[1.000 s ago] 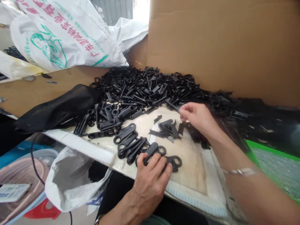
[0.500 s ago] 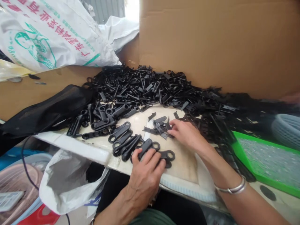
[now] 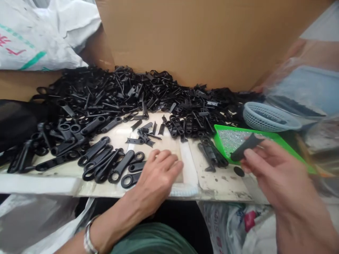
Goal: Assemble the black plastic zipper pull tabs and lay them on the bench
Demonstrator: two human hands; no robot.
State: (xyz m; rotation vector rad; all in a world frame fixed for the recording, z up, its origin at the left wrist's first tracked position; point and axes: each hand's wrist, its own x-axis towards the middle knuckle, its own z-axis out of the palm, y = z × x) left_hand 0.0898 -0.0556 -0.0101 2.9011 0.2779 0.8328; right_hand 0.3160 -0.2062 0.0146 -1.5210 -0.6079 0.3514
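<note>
My right hand (image 3: pixel 275 169) pinches a flat black plastic piece with a notched end (image 3: pixel 245 147), held above the near side of a green tray (image 3: pixel 293 150) of small shiny metal parts. On the table's front part, my left hand (image 3: pixel 160 173) lies with its fingers curled, and whatever is under them is hidden. Beside it is a row of black ring-ended plastic handles (image 3: pixel 122 166). Several small flat black pieces (image 3: pixel 144 135) lie loose just beyond that hand. Right of them sits a group of black plastic parts (image 3: pixel 180 126).
A big heap of black plastic parts (image 3: pixel 127 91) runs along a cardboard wall (image 3: pixel 198 42). Behind the green tray stands a light-blue basket (image 3: pixel 270 118). A white printed sack (image 3: pixel 39 46) is at the back left. A black disc (image 3: pixel 239 171) lies near the table's front edge.
The view has turned to the right. My right hand has left the loose small pieces and moved right with one of them to the green tray. My left hand has come off the handles.
</note>
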